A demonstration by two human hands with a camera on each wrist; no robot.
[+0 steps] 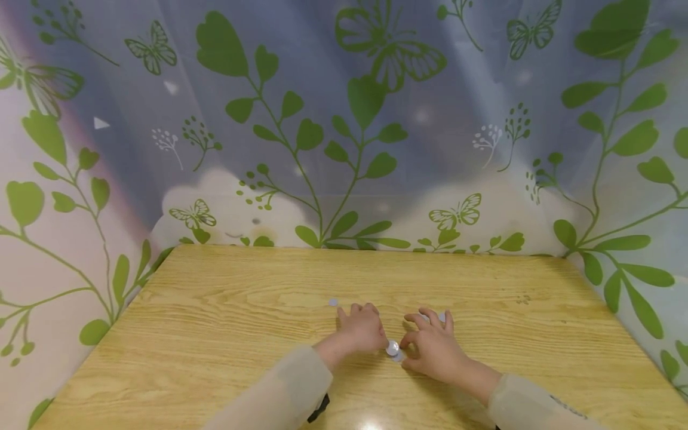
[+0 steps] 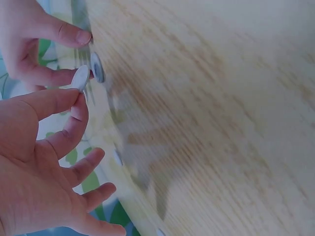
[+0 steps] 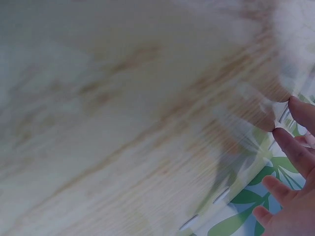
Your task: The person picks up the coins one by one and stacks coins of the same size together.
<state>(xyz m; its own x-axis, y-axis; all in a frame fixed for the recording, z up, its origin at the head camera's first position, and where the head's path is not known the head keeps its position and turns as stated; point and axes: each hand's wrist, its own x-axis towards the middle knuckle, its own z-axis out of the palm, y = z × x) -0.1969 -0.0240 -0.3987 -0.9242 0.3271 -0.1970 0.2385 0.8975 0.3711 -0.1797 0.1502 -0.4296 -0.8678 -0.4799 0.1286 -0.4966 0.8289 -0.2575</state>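
Note:
Between thumb and index finger my left hand [image 1: 361, 329] pinches a small white round disc [image 2: 80, 77], held on edge, its other fingers spread. Close beside it another flat grey-white disc [image 2: 97, 67] lies on the wooden table; whether it is one disc or a stack, I cannot tell. My right hand [image 1: 434, 352] is at that disc's right side, thumb and index finger parted near its edge. In the right wrist view the fingertips [image 3: 291, 110] flank the disc [image 3: 284, 113]; contact is unclear. The discs' markings are too small to tell.
Farther back on the wood-grain table [image 1: 226, 310] lies a pale disc [image 1: 334, 303] beyond the left hand. Another pale disc [image 1: 442, 316] is partly hidden behind the right hand's fingers. A curtain with green leaves and butterflies [image 1: 322, 149] hangs along the table's back and sides.

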